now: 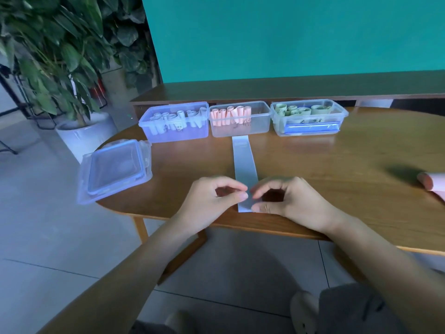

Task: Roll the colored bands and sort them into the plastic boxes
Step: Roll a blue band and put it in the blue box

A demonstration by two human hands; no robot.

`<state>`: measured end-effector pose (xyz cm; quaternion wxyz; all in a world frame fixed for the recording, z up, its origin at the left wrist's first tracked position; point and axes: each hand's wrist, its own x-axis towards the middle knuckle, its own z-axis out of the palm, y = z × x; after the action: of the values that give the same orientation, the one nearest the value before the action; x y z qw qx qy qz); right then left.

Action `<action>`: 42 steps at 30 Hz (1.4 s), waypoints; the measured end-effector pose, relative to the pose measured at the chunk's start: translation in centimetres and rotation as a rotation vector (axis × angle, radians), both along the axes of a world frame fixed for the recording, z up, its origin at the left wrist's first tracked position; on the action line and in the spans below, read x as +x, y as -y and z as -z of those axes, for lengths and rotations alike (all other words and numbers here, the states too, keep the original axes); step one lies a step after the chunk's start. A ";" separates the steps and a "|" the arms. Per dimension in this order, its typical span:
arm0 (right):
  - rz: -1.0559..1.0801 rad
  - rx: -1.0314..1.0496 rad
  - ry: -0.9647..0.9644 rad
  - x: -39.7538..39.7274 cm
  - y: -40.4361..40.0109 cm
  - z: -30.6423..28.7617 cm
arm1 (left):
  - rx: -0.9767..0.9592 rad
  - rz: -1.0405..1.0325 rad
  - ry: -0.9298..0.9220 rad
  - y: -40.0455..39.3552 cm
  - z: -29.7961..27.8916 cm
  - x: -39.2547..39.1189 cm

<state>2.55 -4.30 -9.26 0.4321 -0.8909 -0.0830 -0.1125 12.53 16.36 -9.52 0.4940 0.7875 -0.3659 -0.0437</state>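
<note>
— What are the hands doing?
— The left hand (214,196) and right hand (286,198) both pinch the near end of a pale band (244,162) between thumb and fingertips.

— Where does the band lie?
— Flat on the wooden table (337,169), running away to three plastic boxes (240,127) of rolled bands along the far edge.

— And around?
— Stacked lids (115,168) left, potted plant (60,56) far left, teal wall (289,32) behind.

Bare forearms and hands (250,201), no sleeves in view; grey garment over the lap.
</note>
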 end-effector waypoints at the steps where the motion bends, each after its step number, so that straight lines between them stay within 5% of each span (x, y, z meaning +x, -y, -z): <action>1: -0.012 -0.011 0.004 -0.3 0.1 0.0 | 0.008 0.016 0.010 -0.2 -0.1 -0.5; 14: -0.020 -0.067 0.037 -0.5 0.2 0.3 | 0.380 0.183 0.298 -6.5 -1.0 -0.9; 20: -0.007 -0.034 0.012 -0.2 0.2 0.3 | 0.309 0.163 0.218 -6.1 -2.5 -1.0; 42: -0.054 -0.148 0.012 -0.6 0.6 -0.1 | 0.208 0.173 0.381 -1.0 -0.5 -0.7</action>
<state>1.92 -4.91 -9.17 0.3673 -0.9172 -0.1177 -0.0998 11.81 17.37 -9.00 0.3264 0.7939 -0.5123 0.0259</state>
